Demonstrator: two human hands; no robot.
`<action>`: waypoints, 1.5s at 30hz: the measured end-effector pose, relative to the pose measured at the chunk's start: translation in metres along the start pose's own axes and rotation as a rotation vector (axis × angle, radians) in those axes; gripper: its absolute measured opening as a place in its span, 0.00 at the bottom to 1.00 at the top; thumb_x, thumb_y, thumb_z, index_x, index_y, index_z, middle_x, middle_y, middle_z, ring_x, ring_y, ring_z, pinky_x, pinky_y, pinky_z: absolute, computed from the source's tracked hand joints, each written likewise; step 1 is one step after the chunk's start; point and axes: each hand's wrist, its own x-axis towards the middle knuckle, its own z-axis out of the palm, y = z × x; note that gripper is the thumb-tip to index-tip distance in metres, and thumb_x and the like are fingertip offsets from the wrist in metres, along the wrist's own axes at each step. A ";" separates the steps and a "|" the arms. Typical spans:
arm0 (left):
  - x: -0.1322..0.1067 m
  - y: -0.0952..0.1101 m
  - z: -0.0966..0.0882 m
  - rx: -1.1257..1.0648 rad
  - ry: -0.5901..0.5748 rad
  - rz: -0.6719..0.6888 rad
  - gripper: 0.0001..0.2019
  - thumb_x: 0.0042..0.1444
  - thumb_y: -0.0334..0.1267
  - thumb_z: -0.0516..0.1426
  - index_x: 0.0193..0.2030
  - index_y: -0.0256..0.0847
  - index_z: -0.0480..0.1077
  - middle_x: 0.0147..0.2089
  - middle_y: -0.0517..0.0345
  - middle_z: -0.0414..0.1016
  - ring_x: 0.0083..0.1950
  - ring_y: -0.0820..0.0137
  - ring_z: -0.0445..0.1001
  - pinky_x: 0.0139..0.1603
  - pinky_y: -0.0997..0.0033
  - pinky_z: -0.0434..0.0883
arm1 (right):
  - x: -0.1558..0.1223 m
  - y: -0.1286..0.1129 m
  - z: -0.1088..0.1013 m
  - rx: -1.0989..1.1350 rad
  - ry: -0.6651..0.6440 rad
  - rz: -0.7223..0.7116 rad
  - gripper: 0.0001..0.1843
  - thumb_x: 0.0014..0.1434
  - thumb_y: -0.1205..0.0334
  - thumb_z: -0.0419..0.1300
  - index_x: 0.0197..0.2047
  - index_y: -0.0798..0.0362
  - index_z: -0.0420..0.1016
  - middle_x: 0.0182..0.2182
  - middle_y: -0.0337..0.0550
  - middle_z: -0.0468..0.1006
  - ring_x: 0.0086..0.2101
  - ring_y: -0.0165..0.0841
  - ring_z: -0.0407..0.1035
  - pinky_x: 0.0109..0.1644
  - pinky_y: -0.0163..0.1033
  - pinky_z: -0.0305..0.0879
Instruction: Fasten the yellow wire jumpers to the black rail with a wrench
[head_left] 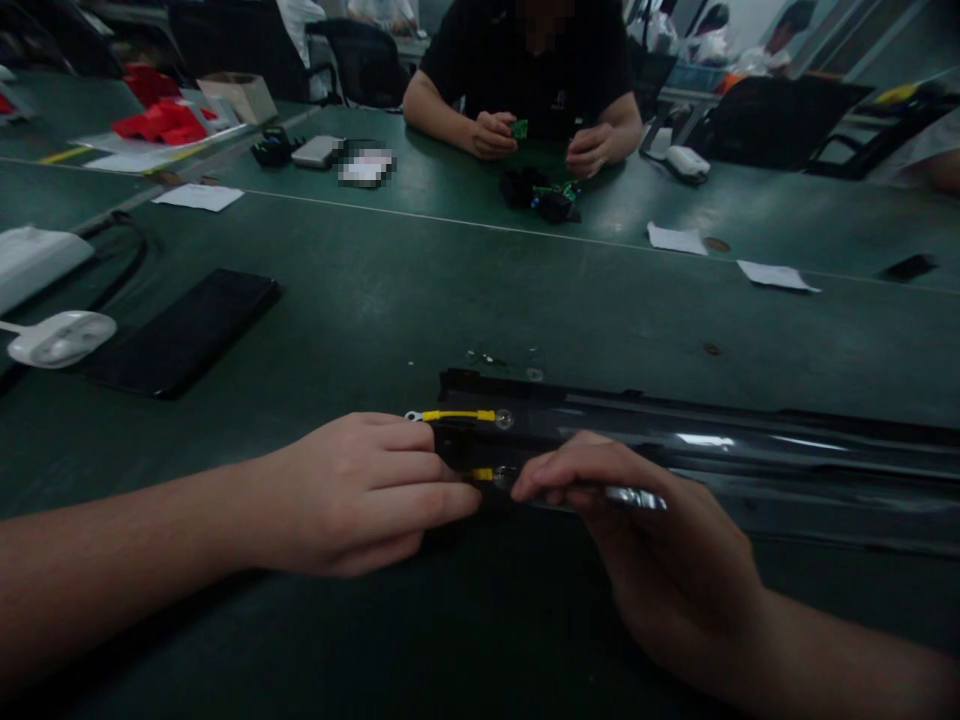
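Observation:
A long dark glossy panel lies across the green table in front of me. At its left end a yellow wire runs from a metal ring terminal to a round fastener. A second yellow wire shows below it, mostly covered by my left hand, whose fingers are closed over its left end. Close by on the right, my right hand has its fingers bent around a shiny metal piece; its kind is hidden by the fingers. The fingertips are beside the lower fastener.
A black phone and a white plug-like device lie at the left. Small scraps sit behind the panel. Across the table, a person holds a green circuit board. Paper slips lie along the table seam.

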 end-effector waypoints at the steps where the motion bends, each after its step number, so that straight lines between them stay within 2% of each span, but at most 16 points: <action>1: 0.000 0.000 0.000 -0.003 0.000 -0.002 0.15 0.67 0.31 0.52 0.58 0.33 0.68 0.46 0.47 0.80 0.40 0.62 0.74 0.38 0.62 0.69 | 0.000 0.000 0.001 0.022 0.022 -0.004 0.12 0.70 0.75 0.54 0.47 0.48 0.73 0.39 0.38 0.82 0.40 0.30 0.79 0.45 0.36 0.73; 6: -0.001 0.000 0.000 0.014 0.008 -0.004 0.14 0.67 0.31 0.52 0.58 0.34 0.68 0.44 0.47 0.80 0.39 0.62 0.75 0.37 0.63 0.69 | -0.004 -0.001 0.002 0.046 0.094 0.037 0.12 0.70 0.74 0.56 0.48 0.47 0.72 0.41 0.37 0.79 0.41 0.30 0.77 0.46 0.37 0.72; 10: -0.001 0.000 -0.001 0.019 0.017 0.006 0.15 0.67 0.31 0.52 0.58 0.34 0.68 0.44 0.46 0.80 0.39 0.61 0.75 0.37 0.62 0.70 | -0.006 0.001 0.002 0.070 0.083 0.053 0.08 0.68 0.70 0.60 0.46 0.47 0.70 0.38 0.36 0.76 0.40 0.31 0.75 0.44 0.37 0.71; 16: -0.001 -0.001 0.001 0.016 0.011 0.001 0.15 0.66 0.30 0.52 0.58 0.34 0.68 0.44 0.47 0.80 0.39 0.62 0.75 0.36 0.63 0.70 | -0.006 0.003 0.001 0.046 0.032 0.052 0.05 0.70 0.67 0.59 0.46 0.48 0.70 0.38 0.37 0.77 0.40 0.31 0.75 0.45 0.37 0.70; 26: -0.001 0.000 -0.001 0.002 0.015 0.010 0.15 0.66 0.30 0.52 0.59 0.33 0.67 0.45 0.46 0.80 0.40 0.62 0.75 0.38 0.62 0.71 | -0.003 0.000 0.001 -0.037 0.003 0.058 0.11 0.69 0.74 0.56 0.47 0.47 0.71 0.39 0.36 0.82 0.40 0.26 0.79 0.45 0.30 0.73; 33: 0.000 0.001 0.000 0.002 0.018 0.005 0.15 0.66 0.30 0.53 0.57 0.33 0.68 0.44 0.47 0.80 0.39 0.62 0.75 0.37 0.62 0.71 | -0.004 0.002 0.001 -0.033 0.022 0.074 0.04 0.70 0.66 0.59 0.47 0.47 0.71 0.39 0.37 0.83 0.40 0.30 0.80 0.43 0.34 0.75; 37: 0.000 0.001 -0.001 0.022 0.029 0.012 0.14 0.66 0.30 0.52 0.57 0.33 0.69 0.43 0.47 0.80 0.39 0.62 0.76 0.37 0.63 0.71 | -0.005 0.003 0.000 -0.017 0.013 0.067 0.04 0.69 0.64 0.62 0.45 0.47 0.71 0.38 0.37 0.82 0.40 0.31 0.80 0.42 0.34 0.74; 41: 0.001 0.000 -0.001 0.018 0.029 0.009 0.14 0.67 0.31 0.52 0.57 0.33 0.69 0.44 0.46 0.80 0.41 0.61 0.77 0.40 0.63 0.72 | -0.005 0.001 0.000 -0.028 -0.004 0.055 0.05 0.68 0.66 0.62 0.45 0.47 0.71 0.38 0.38 0.82 0.40 0.31 0.80 0.43 0.34 0.74; 45: 0.000 0.000 0.000 -0.003 0.018 0.006 0.14 0.66 0.30 0.52 0.58 0.33 0.68 0.45 0.45 0.80 0.40 0.61 0.76 0.39 0.62 0.72 | -0.002 -0.002 0.001 -0.055 0.004 0.048 0.08 0.69 0.72 0.57 0.45 0.48 0.72 0.37 0.38 0.82 0.38 0.29 0.80 0.42 0.33 0.73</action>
